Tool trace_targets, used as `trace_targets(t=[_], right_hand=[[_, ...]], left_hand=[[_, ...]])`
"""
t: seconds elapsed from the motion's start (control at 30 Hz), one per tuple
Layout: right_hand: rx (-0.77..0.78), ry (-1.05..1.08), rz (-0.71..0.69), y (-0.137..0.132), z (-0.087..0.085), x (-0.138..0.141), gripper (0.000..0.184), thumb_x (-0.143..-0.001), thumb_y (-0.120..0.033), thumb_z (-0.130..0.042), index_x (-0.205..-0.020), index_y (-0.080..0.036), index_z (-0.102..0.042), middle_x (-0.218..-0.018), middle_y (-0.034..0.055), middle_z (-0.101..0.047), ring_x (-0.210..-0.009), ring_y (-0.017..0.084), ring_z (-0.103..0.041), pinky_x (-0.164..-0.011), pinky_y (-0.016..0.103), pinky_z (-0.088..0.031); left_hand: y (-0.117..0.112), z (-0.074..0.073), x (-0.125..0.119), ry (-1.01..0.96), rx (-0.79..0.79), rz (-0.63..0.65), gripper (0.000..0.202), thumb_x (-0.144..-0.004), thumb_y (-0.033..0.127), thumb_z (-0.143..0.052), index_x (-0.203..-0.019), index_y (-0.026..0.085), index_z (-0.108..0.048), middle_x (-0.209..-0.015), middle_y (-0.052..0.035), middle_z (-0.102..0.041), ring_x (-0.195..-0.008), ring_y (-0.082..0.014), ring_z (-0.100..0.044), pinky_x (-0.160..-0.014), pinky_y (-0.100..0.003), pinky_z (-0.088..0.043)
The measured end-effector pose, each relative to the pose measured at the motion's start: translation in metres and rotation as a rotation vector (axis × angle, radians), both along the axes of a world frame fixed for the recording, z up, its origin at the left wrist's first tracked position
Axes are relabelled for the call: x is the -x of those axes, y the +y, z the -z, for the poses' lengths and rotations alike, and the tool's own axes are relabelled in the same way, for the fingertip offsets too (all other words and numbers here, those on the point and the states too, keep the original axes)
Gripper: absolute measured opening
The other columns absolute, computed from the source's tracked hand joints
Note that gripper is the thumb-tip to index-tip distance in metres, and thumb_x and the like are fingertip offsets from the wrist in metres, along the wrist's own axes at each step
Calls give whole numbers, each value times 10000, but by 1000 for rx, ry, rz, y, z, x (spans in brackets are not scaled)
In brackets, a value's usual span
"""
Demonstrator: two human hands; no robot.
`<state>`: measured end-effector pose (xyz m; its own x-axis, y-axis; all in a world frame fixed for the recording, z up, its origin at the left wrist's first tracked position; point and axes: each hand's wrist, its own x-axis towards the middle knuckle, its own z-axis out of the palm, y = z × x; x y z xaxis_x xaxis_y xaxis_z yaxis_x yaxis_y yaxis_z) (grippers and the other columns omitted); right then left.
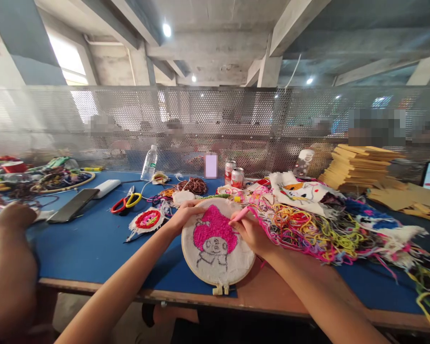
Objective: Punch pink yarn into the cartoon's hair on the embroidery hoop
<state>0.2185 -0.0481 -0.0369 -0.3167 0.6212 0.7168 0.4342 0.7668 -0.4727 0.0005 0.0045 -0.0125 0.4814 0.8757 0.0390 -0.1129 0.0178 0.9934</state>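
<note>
A round embroidery hoop point(219, 281) with white cloth rests tilted at the table's front edge, its screw clamp at the bottom. The cloth carries a character with a bright pink looped-yarn hood point(215, 225) and a face in grey outline. My left hand point(187, 214) grips the hoop's upper left rim, fingers partly hidden behind it. In my right hand point(251, 230) is a pink punch needle point(242, 213), closed between the fingers near the hood's right side; its tip is hard to make out. Pink yarn point(263, 225) trails beside that hand.
A large heap of colourful yarn point(301, 229) lies to the right, with stacked brown packets point(358, 165) behind. Scissors point(127, 200), a phone point(74, 205), a bottle point(149, 163) and cans point(237, 177) stand or lie on the blue table. Another person's arm point(10, 253) reaches in at left.
</note>
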Motion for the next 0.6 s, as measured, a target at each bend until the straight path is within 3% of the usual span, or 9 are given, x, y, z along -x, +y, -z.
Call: trace_targets(t=[0.07, 0.13, 0.23, 0.27, 0.3, 0.4, 0.47, 0.53, 0.6], right_hand=[[-15, -6, 19, 1, 2, -2, 200, -925, -359, -382, -812, -218, -467, -755, 27, -556, -695, 160, -562, -632, 290, -477], [-8, -20, 30, 3, 4, -4, 207, -928, -354, -373, -814, -215, -475, -733, 23, -559, -673, 158, -560, -618, 288, -474], [3, -30, 31, 4, 6, -6, 223, -931, -351, -356, -817, -206, -481, -717, 20, -561, -634, 150, -557, -590, 277, -468], [3, -32, 30, 4, 6, -7, 224, -933, -350, -351, -823, -204, -481, -720, 22, -565, -629, 149, -558, -587, 274, -466], [1, -31, 31, 4, 6, -7, 225, -934, -348, -345, -828, -203, -480, -721, 23, -567, -623, 147, -559, -583, 271, -464], [-5, -34, 38, 2, 5, -8, 219, -937, -340, -331, -846, -201, -474, -719, 26, -570, -615, 146, -564, -578, 267, -460], [-5, -42, 47, 1, 4, -9, 212, -937, -334, -329, -850, -202, -470, -713, 24, -568, -610, 147, -563, -575, 267, -458], [-8, -43, 54, 1, 4, -9, 206, -936, -329, -330, -852, -202, -469, -714, 25, -568, -612, 149, -562, -574, 269, -458], [-9, -41, 54, 0, 4, -10, 207, -936, -326, -328, -851, -201, -470, -727, 29, -572, -623, 153, -567, -574, 270, -458]], left_hand=[[-3, -1, -9, -73, 89, -150, 238, -581, 212, -764, -815, 174, -733, -595, -27, -644, -463, -134, -584, -414, -239, -380], [-8, -2, -13, -217, 125, -400, 125, -592, 265, -762, -648, 160, -725, -571, -46, -624, -554, -194, -636, -374, -239, -312], [-20, -9, 21, -378, 85, -666, 595, -866, 444, -411, -460, 69, -631, -597, -122, -608, -745, -295, -661, -410, -237, -110], [-24, -14, 50, -408, 64, -719, 745, -952, 367, -98, -486, -33, -518, -636, -190, -602, -762, -263, -629, -453, -323, -4], [-27, -21, 87, -411, 18, -751, 789, -938, 391, -39, -466, -10, -528, -616, -157, -602, -742, -256, -641, -461, -291, -5], [-23, -45, 228, -219, -447, -706, 699, -906, 431, -209, -401, 73, -536, -482, -70, -552, -671, -210, -660, -454, -231, -48], [-11, -54, 313, -37, -630, -727, 663, -889, 409, -228, -379, 108, -524, -416, -33, -508, -592, -155, -650, -452, -216, -70], [4, -54, 369, 154, -706, -765, 574, -860, 383, -299, -403, 139, -547, -428, -21, -516, -603, -164, -652, -450, -215, -125], [15, -47, 393, 344, -758, -742, 378, -756, 362, -485, -425, 205, -579, -441, -8, -505, -653, -198, -662, -435, -221, -231]])
